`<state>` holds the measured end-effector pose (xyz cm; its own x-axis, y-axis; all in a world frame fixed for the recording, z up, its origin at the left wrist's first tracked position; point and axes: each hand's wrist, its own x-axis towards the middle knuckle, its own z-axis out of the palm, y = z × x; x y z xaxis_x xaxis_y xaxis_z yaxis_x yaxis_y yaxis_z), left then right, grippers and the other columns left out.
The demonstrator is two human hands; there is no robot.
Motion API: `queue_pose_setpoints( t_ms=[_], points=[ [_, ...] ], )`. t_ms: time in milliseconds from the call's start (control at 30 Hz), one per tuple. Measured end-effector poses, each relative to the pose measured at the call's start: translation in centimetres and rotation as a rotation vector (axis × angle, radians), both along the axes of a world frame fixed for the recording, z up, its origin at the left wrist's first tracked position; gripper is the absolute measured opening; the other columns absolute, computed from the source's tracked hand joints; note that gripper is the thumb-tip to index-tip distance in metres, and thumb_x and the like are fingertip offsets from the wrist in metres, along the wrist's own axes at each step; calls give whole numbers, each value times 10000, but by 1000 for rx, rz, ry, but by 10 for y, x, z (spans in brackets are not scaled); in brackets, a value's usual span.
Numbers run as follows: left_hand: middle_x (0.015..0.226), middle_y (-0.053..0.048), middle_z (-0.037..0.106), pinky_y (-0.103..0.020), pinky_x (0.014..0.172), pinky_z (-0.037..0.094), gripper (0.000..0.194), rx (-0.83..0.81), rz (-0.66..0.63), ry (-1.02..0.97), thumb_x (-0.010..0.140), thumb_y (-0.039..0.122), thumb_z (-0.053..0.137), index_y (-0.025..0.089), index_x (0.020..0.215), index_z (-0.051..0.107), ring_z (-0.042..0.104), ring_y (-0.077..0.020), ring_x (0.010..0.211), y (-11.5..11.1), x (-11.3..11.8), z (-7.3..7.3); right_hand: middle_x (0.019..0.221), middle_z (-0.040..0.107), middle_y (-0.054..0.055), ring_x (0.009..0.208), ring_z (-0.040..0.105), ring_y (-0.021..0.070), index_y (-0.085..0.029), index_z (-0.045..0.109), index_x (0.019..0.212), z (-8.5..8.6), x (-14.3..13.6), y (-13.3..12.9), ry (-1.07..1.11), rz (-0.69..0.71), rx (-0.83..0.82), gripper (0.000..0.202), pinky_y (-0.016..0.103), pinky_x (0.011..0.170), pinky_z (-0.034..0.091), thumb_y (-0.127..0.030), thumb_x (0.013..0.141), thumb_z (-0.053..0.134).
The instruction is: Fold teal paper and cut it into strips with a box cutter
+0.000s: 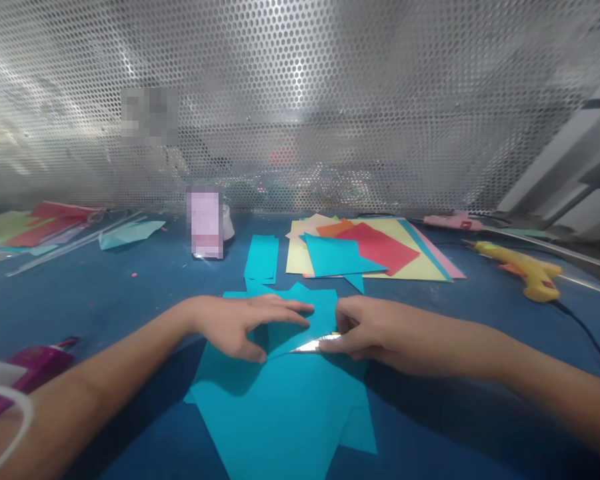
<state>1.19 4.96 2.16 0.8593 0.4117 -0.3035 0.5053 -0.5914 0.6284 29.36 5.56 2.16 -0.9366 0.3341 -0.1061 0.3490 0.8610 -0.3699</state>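
My left hand (247, 323) lies on a sheet of bright blue paper (280, 407) with its fingers stretched out and thumb apart. Between thumb and fingers, my right hand (375, 333) pinches a shiny pointed blade (310, 345) whose tip faces left. A bit of yellow shows beside the blade; its handle is hidden, so I cannot tell what kind of tool it is. The blade lies at the paper, near a line where two layers meet. More blue pieces stick out under and behind the sheet, with corners showing at both sides.
Behind my hands are narrow blue strips (263, 259) and a stack of coloured paper (390, 257). To the right lies a yellow glue gun (530, 270) with a cord. A purple object (43, 367) sits at the left. A perforated metal panel (300, 100) stands at the back.
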Motion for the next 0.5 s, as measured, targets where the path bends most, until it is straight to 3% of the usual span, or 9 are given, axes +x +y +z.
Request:
queue_pose_setpoints(
  t_ms=[200, 500],
  points=[
    [1587, 9, 160, -428, 1141, 250, 810, -8, -2, 17, 706, 30, 470, 275, 1461, 308, 168, -250, 1443, 0, 0, 1, 860, 502, 35, 713, 445, 141, -328, 622, 1248, -1, -2, -2, 6, 6, -3, 353, 256, 589, 298, -228, 982, 412],
    [1580, -12, 193, -437, 1119, 284, 805, -4, 10, -15, 686, 25, 468, 257, 1446, 337, 209, -271, 1429, 0, 0, 1, 866, 502, 34, 697, 420, 141, -312, 616, 1253, -3, -6, -4, 18, -1, -18, 343, 262, 589, 287, -262, 996, 394]
  ],
)
